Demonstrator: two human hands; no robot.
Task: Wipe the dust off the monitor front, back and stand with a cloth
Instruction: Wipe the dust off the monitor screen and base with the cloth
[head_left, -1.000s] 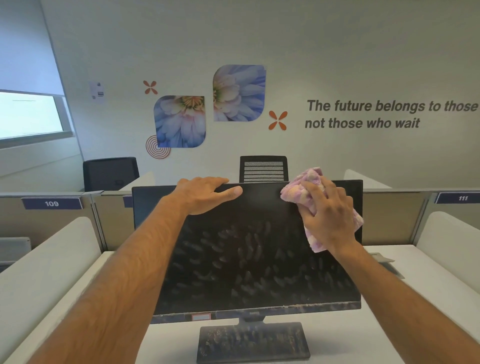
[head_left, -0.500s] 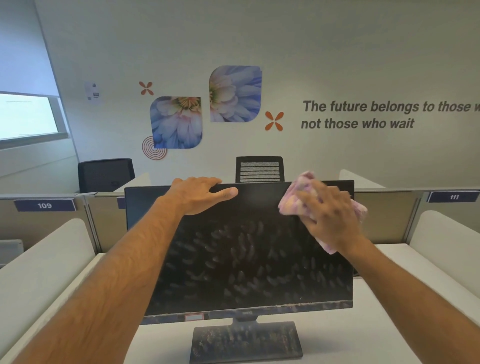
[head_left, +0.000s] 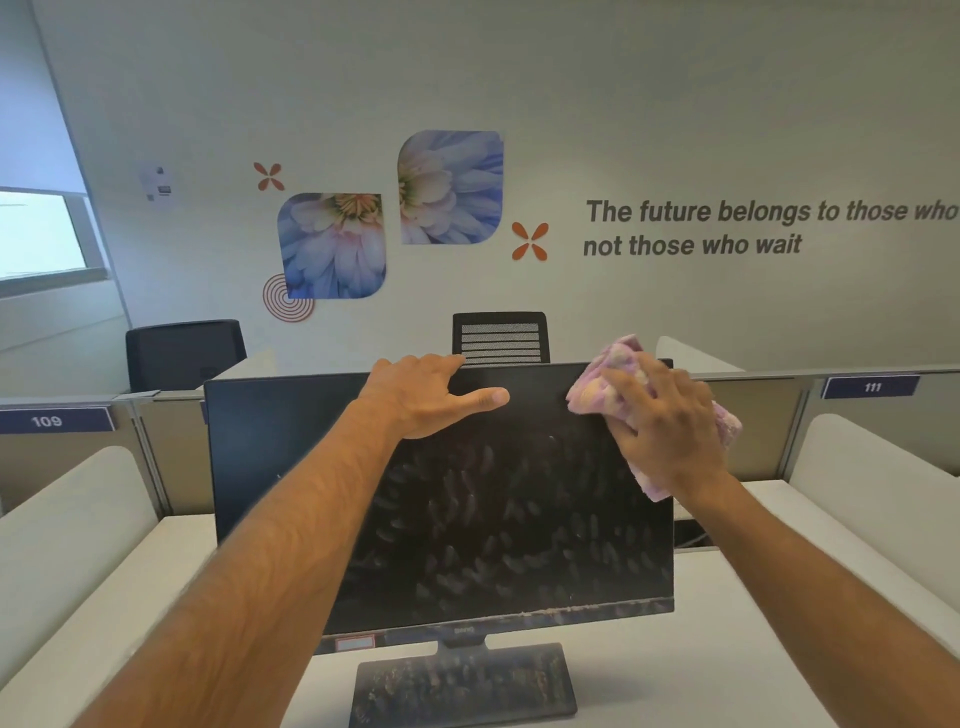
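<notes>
Surroundings: white desk (head_left: 727, 649) with low white side panels; beige partition (head_left: 753, 415) behind it carrying number plates 109 (head_left: 54, 420) and 111 (head_left: 871, 387). Two dark office chairs (head_left: 500, 338) stand beyond the partition. Back wall bears two flower pictures (head_left: 449, 187), orange motifs and lettering. Window (head_left: 41, 234) at far left.

Containers: none visible.

Monitor (head_left: 493, 519): upright at desk centre, dark screen covered in dusty smears across its middle and lower part; lower bezel dusty. Stand (head_left: 462, 686): flat rectangular base, heavily dusted, directly below the screen.

Left hand (head_left: 426, 395): draped over the monitor's top edge near the middle, fingers curled behind the rim, thumb extended flat along the screen front.

Right hand (head_left: 665, 421): fingers spread and bent over a bunched pink and yellow cloth (head_left: 597, 387), pressing it against the screen's upper right corner. Cloth edges protrude past the hand on both sides.
</notes>
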